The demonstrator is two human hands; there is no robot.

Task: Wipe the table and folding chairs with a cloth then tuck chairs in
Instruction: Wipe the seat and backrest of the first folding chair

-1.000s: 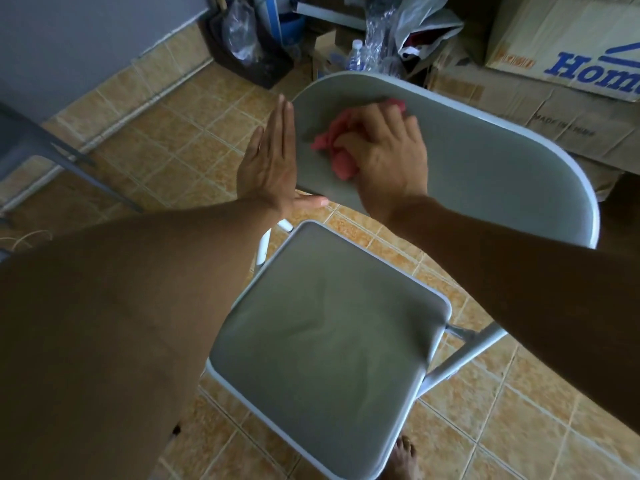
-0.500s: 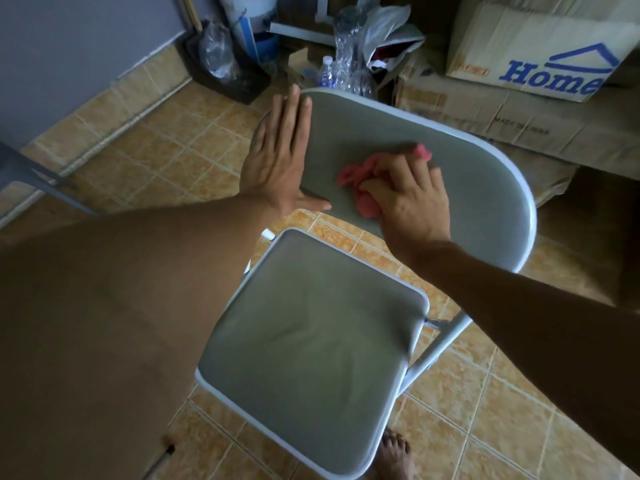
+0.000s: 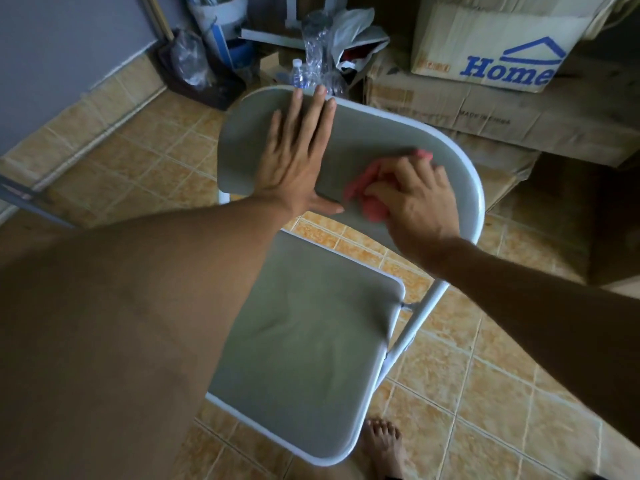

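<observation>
Left of the folding chair (image 3: 311,327) we see a smooth grey wall (image 3: 52,46) and glossy tan floor tiles (image 3: 138,161) with pale grout. There is one chair, with grey padded panels, rounded corners and a white metal tube edging.

Our left hand (image 3: 298,157) lies flat on the left half of the chair's backrest (image 3: 381,133). Its fingers are straight and pressed together, and the thumb is spread along the lower edge. Just behind the chair's top edge stands one clear plastic water bottle (image 3: 297,72).

On the right half of the chair's backrest sits one crumpled pink cloth (image 3: 367,188). Our right hand (image 3: 415,199) covers it, fingers curled over the fabric and pressing it to the panel. One bare foot (image 3: 382,441) shows by the chair's front corner. Behind the chair to the right are two stacked brown cardboard boxes (image 3: 519,112), the upper one printed in blue.

Half a second ago the left hand lay at the left edge of the chair's backrest and the cloth near its middle. Both are now further right.
</observation>
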